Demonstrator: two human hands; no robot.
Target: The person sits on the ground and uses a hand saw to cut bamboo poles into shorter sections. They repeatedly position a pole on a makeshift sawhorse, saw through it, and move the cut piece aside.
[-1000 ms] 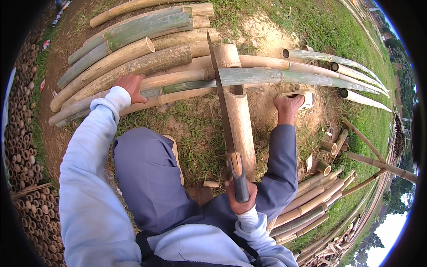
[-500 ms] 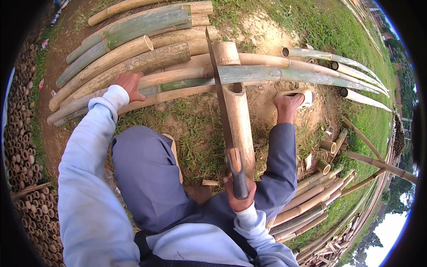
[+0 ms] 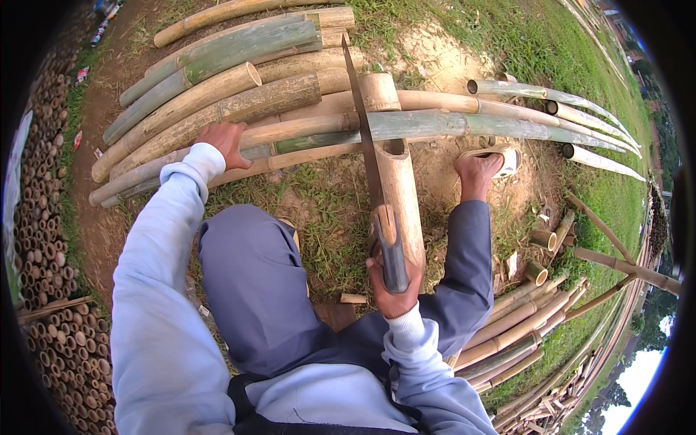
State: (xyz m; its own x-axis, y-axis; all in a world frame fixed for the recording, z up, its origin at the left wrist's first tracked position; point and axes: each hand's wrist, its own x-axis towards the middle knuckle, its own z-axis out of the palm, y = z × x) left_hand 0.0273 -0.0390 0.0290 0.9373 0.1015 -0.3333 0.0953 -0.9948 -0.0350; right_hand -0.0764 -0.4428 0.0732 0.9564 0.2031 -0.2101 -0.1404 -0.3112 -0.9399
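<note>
My right hand (image 3: 397,291) is closed around the dark handle of a handsaw (image 3: 368,138). Its long blade points away from me and crosses a bamboo pole (image 3: 417,124), which is green to the right of the blade. To the left, my left hand (image 3: 225,143) presses on the tan and green bamboo poles, fingers over the top and thumb on the near side. Beneath the blade, a thick tan bamboo log (image 3: 400,192) lies lengthwise under the poles, with a notched opening on its upper face. The exact cut under the blade is hard to make out.
Several cut bamboo lengths (image 3: 239,51) lie at the far left. Bamboo ends (image 3: 51,290) are stacked along the left edge. My sandalled foot (image 3: 484,163) rests right of the log. More poles (image 3: 515,326) lie at the lower right, near a crossed bamboo frame (image 3: 605,264).
My right hand has pushed the saw forward, away from me, along its blade line. My left hand keeps its place on the poles. The whole view has shifted slightly.
</note>
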